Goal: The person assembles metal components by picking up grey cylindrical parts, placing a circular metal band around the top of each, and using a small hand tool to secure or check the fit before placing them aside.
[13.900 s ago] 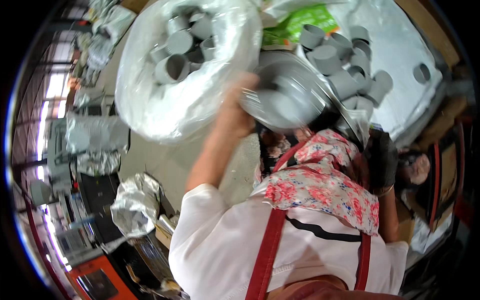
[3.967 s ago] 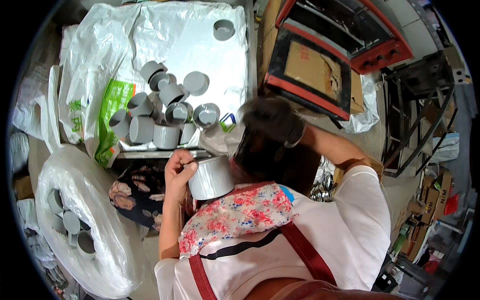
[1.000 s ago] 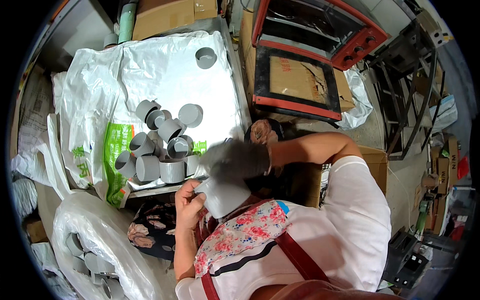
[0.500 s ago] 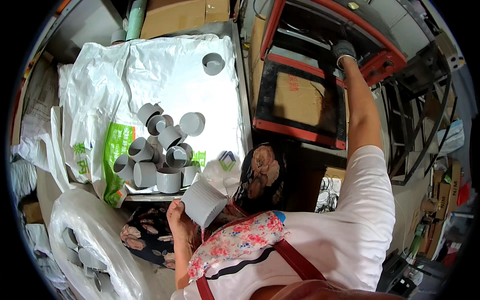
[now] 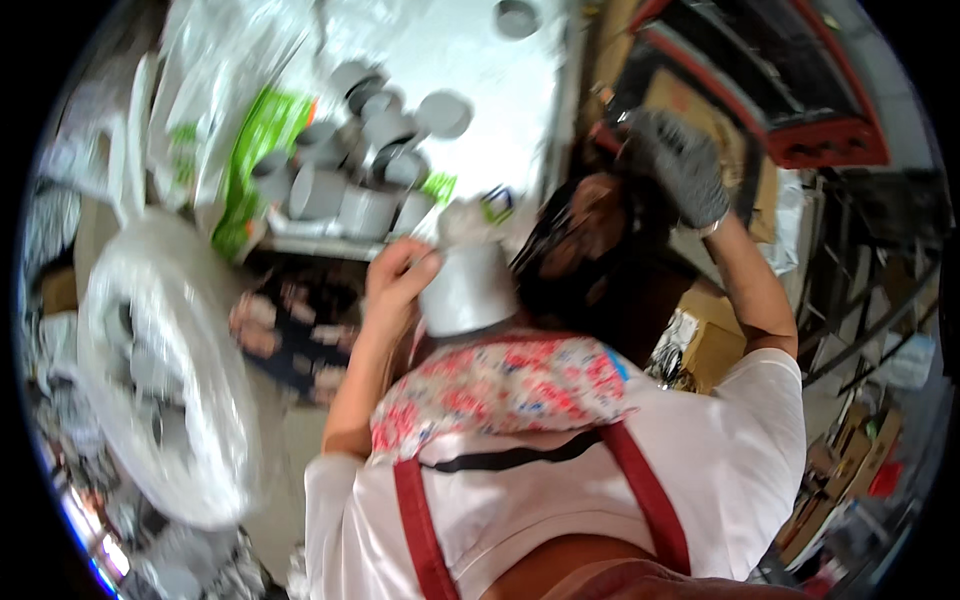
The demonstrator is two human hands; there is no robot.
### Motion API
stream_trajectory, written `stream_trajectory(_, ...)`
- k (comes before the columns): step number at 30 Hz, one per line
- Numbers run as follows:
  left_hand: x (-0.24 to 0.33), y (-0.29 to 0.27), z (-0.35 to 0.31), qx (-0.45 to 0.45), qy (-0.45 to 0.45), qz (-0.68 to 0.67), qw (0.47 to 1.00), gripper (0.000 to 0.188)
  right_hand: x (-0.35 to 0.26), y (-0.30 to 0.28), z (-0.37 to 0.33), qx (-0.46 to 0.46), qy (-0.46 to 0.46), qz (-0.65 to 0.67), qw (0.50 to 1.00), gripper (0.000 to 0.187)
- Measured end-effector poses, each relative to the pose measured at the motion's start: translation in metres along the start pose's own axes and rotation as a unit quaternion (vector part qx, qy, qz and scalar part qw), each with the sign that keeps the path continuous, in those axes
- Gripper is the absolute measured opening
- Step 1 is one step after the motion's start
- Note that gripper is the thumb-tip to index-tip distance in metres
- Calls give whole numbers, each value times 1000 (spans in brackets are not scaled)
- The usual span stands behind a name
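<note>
A cup-shaped grey plastic cap (image 5: 467, 288) is in front of my chest, its closed end facing up. My left hand (image 5: 400, 278), bare, has its fingers curled and pinched at the cap's left edge. My right hand (image 5: 682, 165) wears a grey knitted glove and is in front of the lowered oven door. Its fingers are curled towards the left; something dark and reddish at their tips is too blurred to name. Several similar grey caps (image 5: 368, 212) lie in a loose pile on the white plastic sheet (image 5: 490, 110), and one grey cap (image 5: 517, 17) lies apart near the top.
A red-framed oven (image 5: 830, 140) with its door down stands at the upper right. Left of me is a clear plastic bag (image 5: 190, 480) with several grey caps inside. A cardboard box (image 5: 712, 335) is below the oven; black metal racks (image 5: 880, 230) stand to the right.
My gloved right hand has come out of the oven and moved down and left towards my body. My left hand and its cap have risen in the picture. The whole view has shifted.
</note>
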State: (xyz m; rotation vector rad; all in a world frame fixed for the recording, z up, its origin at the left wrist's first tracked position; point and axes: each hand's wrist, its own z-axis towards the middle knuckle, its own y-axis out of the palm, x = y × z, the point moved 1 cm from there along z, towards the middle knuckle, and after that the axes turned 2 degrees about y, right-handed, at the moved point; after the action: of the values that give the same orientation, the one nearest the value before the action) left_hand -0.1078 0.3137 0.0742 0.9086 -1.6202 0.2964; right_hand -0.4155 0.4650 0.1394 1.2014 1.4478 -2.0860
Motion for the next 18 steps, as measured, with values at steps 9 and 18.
stream_trajectory(9, 2, -30, -46, -42, 90, -10, 995, 74, -83, 167, -68, -196, 59, 228, 952, 20)
stream_trajectory(18, -19, -57, -68, -4, 130, -86, 988, 13, -106, 175, -62, -266, 86, 222, 934, 21)
